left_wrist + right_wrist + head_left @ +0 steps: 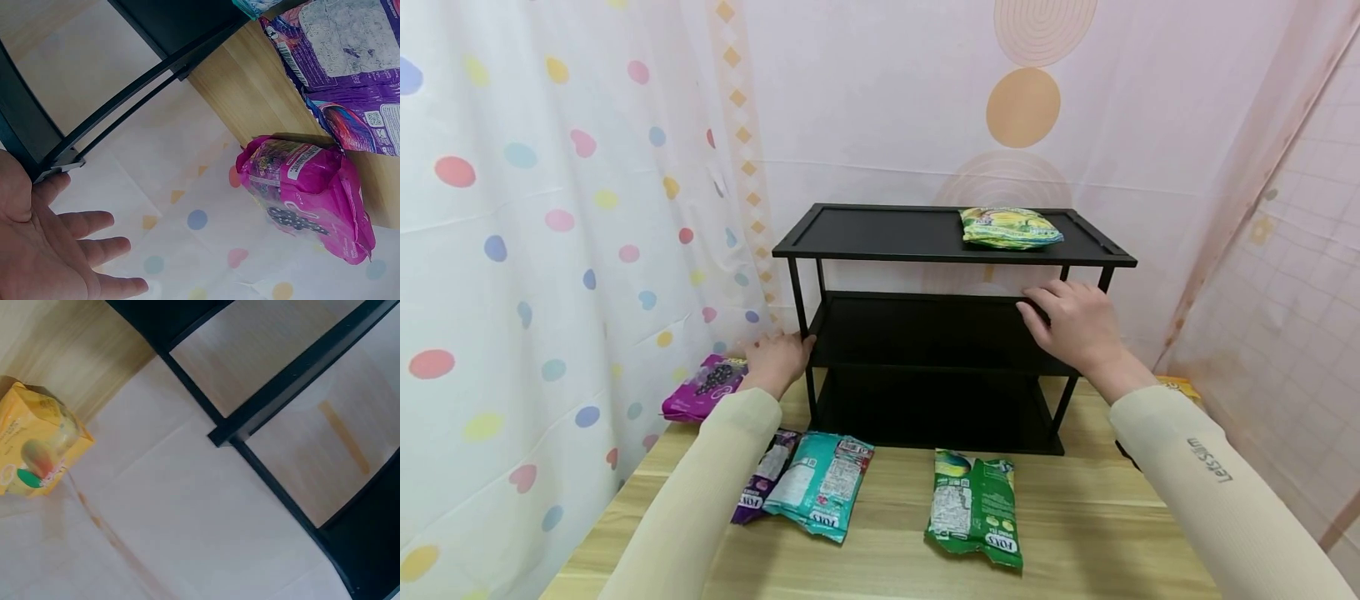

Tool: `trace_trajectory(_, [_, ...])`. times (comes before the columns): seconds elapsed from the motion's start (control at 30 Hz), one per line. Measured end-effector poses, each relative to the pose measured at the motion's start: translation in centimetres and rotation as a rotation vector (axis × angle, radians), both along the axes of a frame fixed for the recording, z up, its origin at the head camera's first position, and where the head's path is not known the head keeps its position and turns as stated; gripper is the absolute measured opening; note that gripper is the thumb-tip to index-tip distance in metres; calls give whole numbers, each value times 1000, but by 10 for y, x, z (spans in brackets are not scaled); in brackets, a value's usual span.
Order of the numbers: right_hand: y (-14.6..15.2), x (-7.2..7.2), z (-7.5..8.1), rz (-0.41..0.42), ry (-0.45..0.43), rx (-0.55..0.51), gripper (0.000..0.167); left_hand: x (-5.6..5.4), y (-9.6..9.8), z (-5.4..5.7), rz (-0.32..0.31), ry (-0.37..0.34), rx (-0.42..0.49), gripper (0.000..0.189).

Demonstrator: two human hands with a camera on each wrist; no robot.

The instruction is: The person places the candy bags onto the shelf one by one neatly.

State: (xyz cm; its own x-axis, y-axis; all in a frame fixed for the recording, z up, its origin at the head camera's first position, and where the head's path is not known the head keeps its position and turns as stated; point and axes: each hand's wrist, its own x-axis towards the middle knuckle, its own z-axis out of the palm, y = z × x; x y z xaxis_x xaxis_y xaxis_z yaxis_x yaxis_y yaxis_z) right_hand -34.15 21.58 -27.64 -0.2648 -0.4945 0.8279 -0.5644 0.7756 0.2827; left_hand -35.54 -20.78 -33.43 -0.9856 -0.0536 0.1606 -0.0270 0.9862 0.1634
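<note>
A black three-tier shelf [925,332] stands on the wooden table. Beside its left end is my left hand [777,360], the thumb side against the middle tier by the front post. The left wrist view shows that palm [44,250] with its fingers spread and straight, nothing gripped. My right hand [1078,323] hovers in front of the shelf's right end at about middle-tier height, fingers loosely extended and holding nothing. Out of the right wrist view, this hand leaves only the shelf frame [231,431] showing there. A yellow-green snack bag [1011,228] lies on the top tier, right of centre.
On the table in front lie a green bag [973,508], a teal bag [823,483] and a dark purple bag [767,479]. A magenta bag [707,387] with dark berries sits past my left forearm. A yellow mango bag [40,447] is at the right. Curtains hang behind.
</note>
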Motion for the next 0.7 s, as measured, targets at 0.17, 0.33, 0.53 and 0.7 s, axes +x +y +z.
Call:
trace_trajectory(0.17, [10,4,-5,-121,-162,-17,26,0,0,0,-6,-4,-5,57])
trace_trajectory(0.33, [21,9,-7,-249,-336,-11,32,0,1,0,-15,2,-10,56])
trace_trajectory(0.53, [35,9,-13,-318,-438,8,35,0,2,0,-14,5,-11,56])
trace_trajectory(0.7, [47,9,-18,-350,-515,14,36,1,2,0,-14,4,-16,56])
